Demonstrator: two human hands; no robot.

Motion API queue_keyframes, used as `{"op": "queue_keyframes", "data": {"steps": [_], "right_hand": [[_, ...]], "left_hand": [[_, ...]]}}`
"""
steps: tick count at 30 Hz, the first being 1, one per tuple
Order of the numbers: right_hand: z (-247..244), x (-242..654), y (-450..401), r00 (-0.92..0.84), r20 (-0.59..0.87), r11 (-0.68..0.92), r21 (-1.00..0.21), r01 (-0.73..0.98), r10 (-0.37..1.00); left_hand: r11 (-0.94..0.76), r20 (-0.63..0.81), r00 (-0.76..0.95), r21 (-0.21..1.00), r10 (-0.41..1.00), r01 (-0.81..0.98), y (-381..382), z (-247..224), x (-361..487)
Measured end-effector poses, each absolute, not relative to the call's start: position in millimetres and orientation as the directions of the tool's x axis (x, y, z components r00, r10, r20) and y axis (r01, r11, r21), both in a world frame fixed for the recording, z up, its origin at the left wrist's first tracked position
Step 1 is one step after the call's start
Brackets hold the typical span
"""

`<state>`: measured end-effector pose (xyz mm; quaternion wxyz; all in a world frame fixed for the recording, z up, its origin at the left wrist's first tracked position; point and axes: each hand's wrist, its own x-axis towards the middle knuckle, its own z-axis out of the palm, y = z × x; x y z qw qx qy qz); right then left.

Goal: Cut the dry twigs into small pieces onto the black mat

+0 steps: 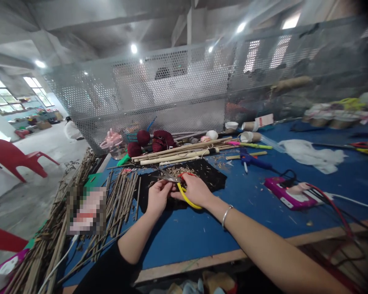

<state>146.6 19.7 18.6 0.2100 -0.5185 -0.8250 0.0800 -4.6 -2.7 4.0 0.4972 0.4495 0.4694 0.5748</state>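
A person's right hand [196, 190], wrist ringed by a silver bracelet [227, 215], is closed around yellow-and-orange-handled scissors [181, 190] at a blue worktable [245, 208], the blades pointing left over a black cloth [216, 179]. The left hand [158, 196] meets them just beside the blades, its thumb and fingertips drawn together; whether anything small is pinched there cannot be told. Light-brown snippets [188, 168] litter the cloth behind the hands. Cut sticks [118, 204] lie in rows to the left, near the cloth, while dark red yarn [162, 141] sits beyond, before a perforated metal screen [178, 94]. To the right rest a blue glue gun [254, 160] and a purple-and-white power strip [290, 196].
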Motion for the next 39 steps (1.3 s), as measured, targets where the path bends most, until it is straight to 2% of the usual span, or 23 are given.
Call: {"op": "queue_keyframes", "data": {"steps": [5,11,21,26,33,39], "right_hand": [[19,147,22,-0.401,0.252,0.466,-0.304,0.831,0.881],[19,144,22,-0.364,0.112,0.379,-0.336,0.862,0.925],[13,142,25,-0.317,0.079,0.327,-0.246,0.912,0.945],[19,143,24,-0.294,0.067,0.301,-0.239,0.923,0.953],[27,143,18,-0.264,0.134,0.293,-0.299,0.908,0.955],[26,144,16,-0.316,0.202,0.368,-0.333,0.868,0.927]], "left_hand": [[-0.049,0.032,-0.105,0.985,0.994,-0.165,-6,6,-3],[-0.058,0.039,-0.151,0.990,0.988,-0.125,-6,6,-6],[0.012,-0.051,-0.220,0.984,0.974,-0.176,-3,4,-4],[0.036,-0.079,-0.220,0.980,0.972,-0.193,-3,3,-3],[-0.030,-0.022,-0.225,0.974,0.974,-0.223,-4,5,-2],[-0.080,0.031,-0.224,0.974,0.974,-0.213,-4,3,-4]]}}
